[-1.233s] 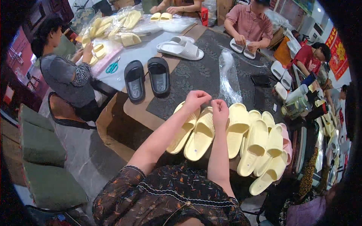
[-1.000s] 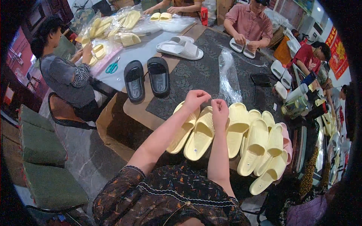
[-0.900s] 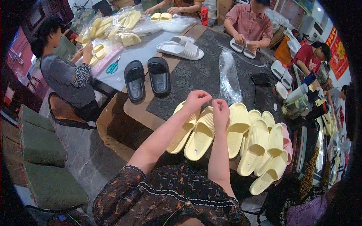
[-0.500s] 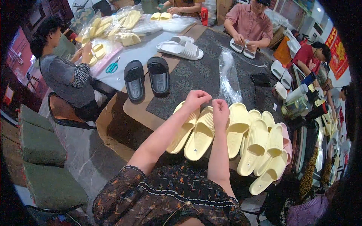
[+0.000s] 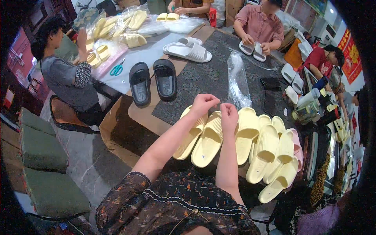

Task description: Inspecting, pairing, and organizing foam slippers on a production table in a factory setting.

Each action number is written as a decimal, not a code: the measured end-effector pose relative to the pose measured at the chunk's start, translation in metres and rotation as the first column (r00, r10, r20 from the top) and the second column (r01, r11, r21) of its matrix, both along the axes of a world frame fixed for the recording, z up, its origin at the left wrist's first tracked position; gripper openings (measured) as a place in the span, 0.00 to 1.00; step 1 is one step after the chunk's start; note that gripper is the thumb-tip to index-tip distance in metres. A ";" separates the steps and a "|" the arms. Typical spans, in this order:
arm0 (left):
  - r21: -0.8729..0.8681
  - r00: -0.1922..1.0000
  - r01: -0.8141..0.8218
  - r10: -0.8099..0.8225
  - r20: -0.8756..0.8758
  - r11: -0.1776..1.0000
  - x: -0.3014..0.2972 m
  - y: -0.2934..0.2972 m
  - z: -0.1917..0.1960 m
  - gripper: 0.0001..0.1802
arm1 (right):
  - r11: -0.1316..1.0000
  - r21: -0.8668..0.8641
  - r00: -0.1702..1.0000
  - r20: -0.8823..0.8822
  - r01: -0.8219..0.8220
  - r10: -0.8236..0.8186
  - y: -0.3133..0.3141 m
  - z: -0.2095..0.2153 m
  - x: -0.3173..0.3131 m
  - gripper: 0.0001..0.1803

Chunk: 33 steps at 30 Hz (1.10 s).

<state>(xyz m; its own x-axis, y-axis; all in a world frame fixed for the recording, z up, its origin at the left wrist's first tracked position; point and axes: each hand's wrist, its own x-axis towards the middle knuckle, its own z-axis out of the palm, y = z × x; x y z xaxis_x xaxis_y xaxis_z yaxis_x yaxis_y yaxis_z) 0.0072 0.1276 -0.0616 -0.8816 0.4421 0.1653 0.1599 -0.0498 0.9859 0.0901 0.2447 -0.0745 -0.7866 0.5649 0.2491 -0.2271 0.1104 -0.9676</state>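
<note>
At the near edge of the bench, a row of pale yellow slippers lies side by side, toes pointing away, some overhanging the edge. The person's two forearms reach out over the left end of this row. The left hand is curled, its fingertips pinched together just above the toe of the yellow slipper below it. The right hand is just beside it, fingers bent downward and drawn close together, resting over the toes of the slippers. The two hands face each other with a small gap between them; whether anything thin is held between the fingertips is too small to tell.

Just beyond the hands, a clear plastic bag lies crumpled on the dark mat in the middle of the bench. To the left, a pair of black slippers sits near the left edge of the bench. Further off, a pair of white slippers lies side by side, with blue-handled scissors toward the far left.

At the far side, a person in a pink shirt holds white slippers, and a person in grey sits at the left side beside more yellow slippers.
</note>
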 end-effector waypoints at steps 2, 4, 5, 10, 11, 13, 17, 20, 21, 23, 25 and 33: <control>-0.010 1.000 0.002 -0.002 0.000 1.000 0.002 -0.001 0.003 0.08 | 1.000 -0.005 1.000 0.001 -0.006 0.006 0.000 0.001 0.000 0.06; 0.061 0.996 0.032 -0.037 0.087 0.998 0.005 -0.002 0.005 0.08 | 0.999 0.051 1.000 0.004 -0.001 0.001 0.001 0.002 0.001 0.06; 0.068 0.995 0.034 -0.041 0.092 0.997 0.006 -0.003 0.006 0.08 | 0.999 0.051 1.000 0.003 -0.001 0.001 0.000 0.002 0.002 0.06; 0.023 0.996 0.024 -0.026 0.087 0.999 0.002 0.000 0.004 0.08 | 1.000 -0.008 0.999 0.032 0.011 -0.011 -0.001 0.004 0.001 0.06; 0.057 0.997 0.033 -0.036 0.065 0.998 0.002 0.000 0.002 0.08 | 1.000 0.002 0.999 0.033 0.009 -0.009 -0.001 0.003 0.001 0.06; 0.002 0.999 0.010 -0.010 0.045 1.000 0.001 0.000 0.000 0.09 | 1.000 0.008 0.999 0.045 0.024 -0.024 -0.001 0.003 0.000 0.06; -0.011 1.000 -0.004 0.004 0.005 1.000 0.000 0.000 -0.003 0.09 | 0.999 0.049 1.000 0.028 0.004 -0.005 0.000 0.003 0.002 0.06; 0.004 1.000 -0.024 0.024 -0.002 1.000 0.000 0.001 -0.004 0.09 | 1.000 -0.003 1.000 0.015 -0.020 0.020 0.000 0.002 0.001 0.06; 0.008 1.000 -0.016 0.016 -0.013 1.000 0.000 0.001 -0.004 0.09 | 1.000 -0.004 1.000 0.013 -0.013 0.013 0.000 0.001 0.001 0.06; 0.011 1.000 -0.008 0.009 -0.024 1.000 0.000 0.000 -0.004 0.08 | 1.000 -0.006 1.000 0.011 -0.006 0.007 0.001 0.000 0.001 0.06; 0.079 0.984 0.150 -0.157 0.089 0.985 0.002 0.000 -0.004 0.09 | 0.999 -0.017 1.000 -0.002 0.028 -0.028 0.003 -0.003 0.000 0.06; 0.023 0.989 0.125 -0.127 0.080 0.992 0.000 -0.001 -0.003 0.08 | 0.997 0.035 0.997 0.045 -0.068 0.067 0.008 -0.009 0.000 0.07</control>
<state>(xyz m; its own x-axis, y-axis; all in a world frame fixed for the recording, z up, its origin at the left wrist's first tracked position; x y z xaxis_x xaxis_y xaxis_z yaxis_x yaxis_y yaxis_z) 0.0073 0.1268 -0.0649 -0.8298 0.5481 0.1050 0.0712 -0.0826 0.9940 0.0901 0.2523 -0.0837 -0.8333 0.5011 0.2335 -0.1933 0.1317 -0.9723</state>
